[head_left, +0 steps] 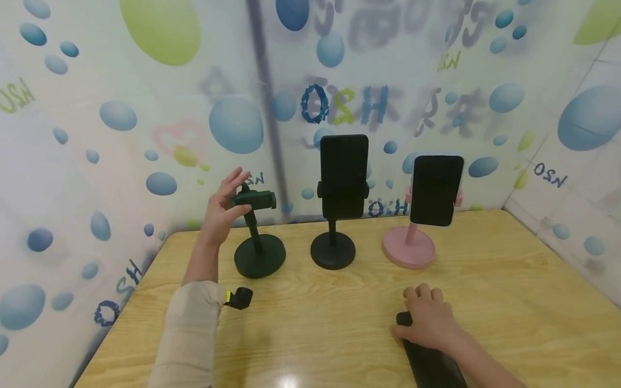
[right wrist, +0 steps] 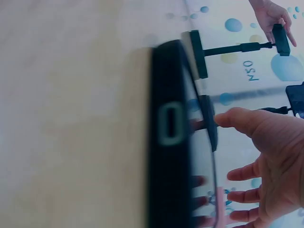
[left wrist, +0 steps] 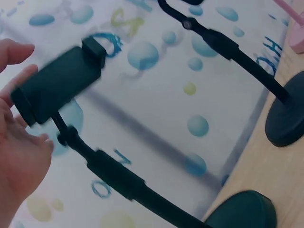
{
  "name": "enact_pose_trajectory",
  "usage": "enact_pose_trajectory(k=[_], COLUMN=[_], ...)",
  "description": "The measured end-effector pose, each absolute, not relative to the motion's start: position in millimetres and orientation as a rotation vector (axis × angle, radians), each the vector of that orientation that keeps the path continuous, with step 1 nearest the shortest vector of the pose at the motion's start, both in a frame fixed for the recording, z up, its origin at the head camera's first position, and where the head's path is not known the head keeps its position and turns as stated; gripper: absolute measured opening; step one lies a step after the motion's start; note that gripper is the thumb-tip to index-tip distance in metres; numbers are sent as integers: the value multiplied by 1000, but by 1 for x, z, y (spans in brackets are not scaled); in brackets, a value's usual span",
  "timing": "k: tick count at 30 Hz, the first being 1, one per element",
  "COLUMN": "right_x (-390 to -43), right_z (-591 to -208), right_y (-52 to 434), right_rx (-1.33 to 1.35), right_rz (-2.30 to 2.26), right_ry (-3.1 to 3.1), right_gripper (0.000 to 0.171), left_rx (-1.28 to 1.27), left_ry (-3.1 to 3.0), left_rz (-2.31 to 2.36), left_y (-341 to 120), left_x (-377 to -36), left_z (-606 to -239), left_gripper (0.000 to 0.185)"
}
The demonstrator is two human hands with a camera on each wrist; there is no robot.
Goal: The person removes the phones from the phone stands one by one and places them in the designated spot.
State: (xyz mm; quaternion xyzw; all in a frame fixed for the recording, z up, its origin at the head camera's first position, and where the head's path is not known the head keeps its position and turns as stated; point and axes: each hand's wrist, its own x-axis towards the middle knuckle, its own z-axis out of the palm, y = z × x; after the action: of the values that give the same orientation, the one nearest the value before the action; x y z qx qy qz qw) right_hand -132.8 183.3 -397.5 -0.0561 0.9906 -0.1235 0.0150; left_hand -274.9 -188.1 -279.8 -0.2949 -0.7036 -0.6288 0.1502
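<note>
At the left, a dark green phone stand stands upright with no phone in its clamp. My left hand is at the clamp's left end, fingers extended and thumb in front in the head view. Whether the skin touches the clamp is unclear. Toward the front right, a black phone lies flat on the table. My right hand hovers over its far end with fingers spread. In the right wrist view, the thumb of that hand comes close to the glossy screen, which reflects the fingers.
A black stand in the middle holds an upright phone. To its right, a pink stand holds another phone. The wooden table ends at a patterned curtain. A small black device is at the left sleeve.
</note>
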Motion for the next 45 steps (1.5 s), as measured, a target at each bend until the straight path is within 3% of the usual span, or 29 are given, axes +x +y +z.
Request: enact_pose_trajectory(k=[3, 7, 13, 18, 26, 45], right_x=[-137, -147, -166, -181, -203, -230], right_z=[-389, -374, -343, -321, -307, -288], right_y=[180, 177, 171, 165, 159, 144], right_rx=[-221, -478, -642, -555, -145, -235], right_rz=[-448, -593, -972, -1268, -1501, -1983], right_ry=[3208, 3374, 3225, 3081, 2891, 2799], right_gripper=[59, 53, 40, 34, 32, 33], left_rx=[-815, -767, -850, -971, -976, -785], left_ry=[-2052, -2048, -1938, -1909, -2099, -2385], left_rz=[-1588, -1325, -1215, -1189, -1354, -1425], left_y=[-176, -156, -142, -133, -103, -66], left_x=[-260, -243, -245, -262, -262, -269], left_z=[-260, -238, -233, -245, -255, -271], left_gripper=[47, 37, 29, 29, 39, 44])
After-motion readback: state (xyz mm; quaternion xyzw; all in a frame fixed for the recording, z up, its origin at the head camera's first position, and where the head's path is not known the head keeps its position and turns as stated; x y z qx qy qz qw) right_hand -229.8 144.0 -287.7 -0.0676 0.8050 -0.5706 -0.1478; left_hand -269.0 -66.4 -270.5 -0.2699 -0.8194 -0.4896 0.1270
